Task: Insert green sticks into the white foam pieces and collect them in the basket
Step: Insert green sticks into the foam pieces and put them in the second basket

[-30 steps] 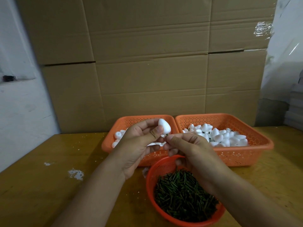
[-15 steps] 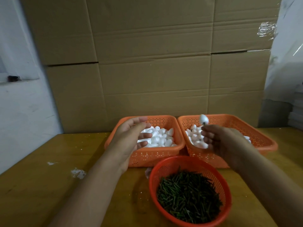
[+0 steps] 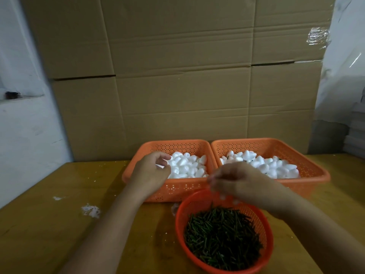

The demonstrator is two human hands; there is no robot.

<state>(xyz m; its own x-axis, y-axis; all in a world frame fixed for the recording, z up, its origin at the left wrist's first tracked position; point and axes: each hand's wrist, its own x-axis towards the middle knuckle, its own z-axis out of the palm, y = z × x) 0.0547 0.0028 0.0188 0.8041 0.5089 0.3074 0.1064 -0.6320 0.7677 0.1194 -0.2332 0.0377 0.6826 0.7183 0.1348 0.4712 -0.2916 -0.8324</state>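
Foam pieces [image 3: 187, 165], white and egg-shaped, filled the left orange basket [image 3: 138, 167] at the back of the wooden worktop [image 3: 49, 224]. More white foam pieces [image 3: 276, 167] lay heaped in the right orange basket [image 3: 316, 171], which stood touching the first; a few dark green bits showed among them. Your left hand [image 3: 152, 171] reached over the near left corner of the left basket, its fingers curled loosely at the edge of the foam; whether they pinched a piece could not be told. Your right hand [image 3: 237, 182] was blurred, held over the far rim of the round red basket [image 3: 179, 224], fingers pointing down with small white shapes at their tips; its grip could not be made out. Green sticks [image 3: 223, 238] lay piled inside that round basket, which sat nearest to you, just in front of the two orange ones. White crumbs [image 3: 90, 210] dotted the worktop on your left. Stacked cardboard boxes [image 3: 177, 76] stood behind everything.
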